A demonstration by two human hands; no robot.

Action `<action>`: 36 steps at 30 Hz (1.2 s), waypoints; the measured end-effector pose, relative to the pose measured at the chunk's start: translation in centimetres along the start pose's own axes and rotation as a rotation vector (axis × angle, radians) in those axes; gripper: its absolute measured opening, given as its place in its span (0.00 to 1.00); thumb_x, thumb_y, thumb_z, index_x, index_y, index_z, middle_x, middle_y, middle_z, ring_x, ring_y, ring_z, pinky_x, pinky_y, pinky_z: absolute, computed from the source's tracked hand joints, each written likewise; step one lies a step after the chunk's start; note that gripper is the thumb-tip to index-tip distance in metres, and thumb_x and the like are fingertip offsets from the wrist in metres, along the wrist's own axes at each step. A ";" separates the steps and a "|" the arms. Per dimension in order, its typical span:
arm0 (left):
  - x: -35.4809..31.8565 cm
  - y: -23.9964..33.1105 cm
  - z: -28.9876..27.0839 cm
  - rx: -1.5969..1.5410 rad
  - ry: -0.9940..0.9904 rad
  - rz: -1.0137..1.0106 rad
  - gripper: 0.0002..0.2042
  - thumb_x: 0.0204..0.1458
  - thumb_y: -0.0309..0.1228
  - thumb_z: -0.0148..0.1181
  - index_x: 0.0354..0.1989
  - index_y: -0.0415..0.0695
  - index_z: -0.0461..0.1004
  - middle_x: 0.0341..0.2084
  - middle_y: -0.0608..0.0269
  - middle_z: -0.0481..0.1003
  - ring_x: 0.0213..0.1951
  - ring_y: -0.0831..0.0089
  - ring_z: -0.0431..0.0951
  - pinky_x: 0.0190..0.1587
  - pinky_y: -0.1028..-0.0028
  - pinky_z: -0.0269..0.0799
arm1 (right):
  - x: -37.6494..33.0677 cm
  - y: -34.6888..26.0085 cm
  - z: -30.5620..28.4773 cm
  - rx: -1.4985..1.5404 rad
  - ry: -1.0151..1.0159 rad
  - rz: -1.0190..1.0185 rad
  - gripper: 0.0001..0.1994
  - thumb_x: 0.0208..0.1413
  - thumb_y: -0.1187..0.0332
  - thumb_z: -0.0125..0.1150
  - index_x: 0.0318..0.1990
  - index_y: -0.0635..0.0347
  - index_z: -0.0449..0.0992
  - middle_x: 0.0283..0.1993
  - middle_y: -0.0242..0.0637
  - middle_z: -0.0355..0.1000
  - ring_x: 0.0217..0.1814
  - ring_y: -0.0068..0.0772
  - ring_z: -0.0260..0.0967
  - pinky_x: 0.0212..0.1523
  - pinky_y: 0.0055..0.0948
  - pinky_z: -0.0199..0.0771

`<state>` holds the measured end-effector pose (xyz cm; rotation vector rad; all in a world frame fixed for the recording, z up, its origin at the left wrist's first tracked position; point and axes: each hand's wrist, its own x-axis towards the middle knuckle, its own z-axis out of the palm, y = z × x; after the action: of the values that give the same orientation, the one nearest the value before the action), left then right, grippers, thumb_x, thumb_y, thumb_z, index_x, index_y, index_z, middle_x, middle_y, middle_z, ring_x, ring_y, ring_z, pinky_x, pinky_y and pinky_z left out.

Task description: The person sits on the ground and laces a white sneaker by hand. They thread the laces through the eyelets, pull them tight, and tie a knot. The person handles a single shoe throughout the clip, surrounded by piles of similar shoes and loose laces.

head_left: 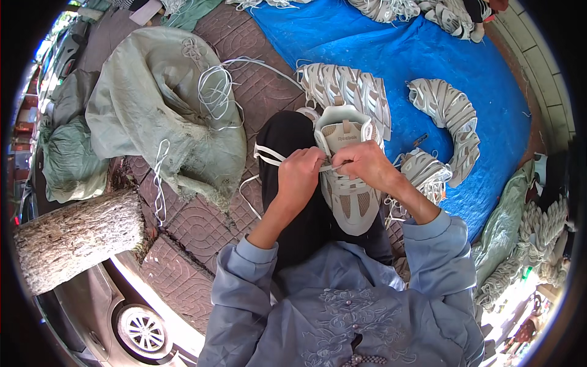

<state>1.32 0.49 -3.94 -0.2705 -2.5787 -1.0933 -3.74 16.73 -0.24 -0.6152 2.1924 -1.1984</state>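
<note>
A white and beige sneaker [351, 211] rests on my lap with its toe toward me and its tongue standing up at the far end. My left hand [299, 171] is closed at the shoe's left edge, pinching a white shoelace [269, 154] whose loose end trails left over my black-clad knee. My right hand [364, 164] is closed over the upper eyelets, and its fingertips grip the lace where it crosses the shoe. Both hands nearly meet above the lacing. The lower eyelets are partly covered by my fingers.
A blue tarp [391, 55] bears a row of sneaker uppers [348, 85] and a curved stack of them [458, 122]. To the left lie a pale green sack [153, 92], loose white laces [215, 92] and a tree trunk [79, 238]. A parked car [92, 306] stands lower left.
</note>
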 end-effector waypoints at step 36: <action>1.6 2.0 -2.6 0.436 -0.275 0.432 0.02 0.36 0.25 0.54 0.19 0.44 0.68 0.17 0.63 0.66 0.27 0.67 0.68 0.28 0.70 0.62 | -2.6 4.9 -1.8 -0.165 0.411 -0.381 0.03 0.39 0.71 0.57 0.23 0.59 0.74 0.24 0.33 0.68 0.29 0.33 0.67 0.28 0.27 0.67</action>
<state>0.97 0.08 -0.28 -0.8642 -2.7179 -0.3516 -3.65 21.89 -3.03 -0.9608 2.6171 -1.4469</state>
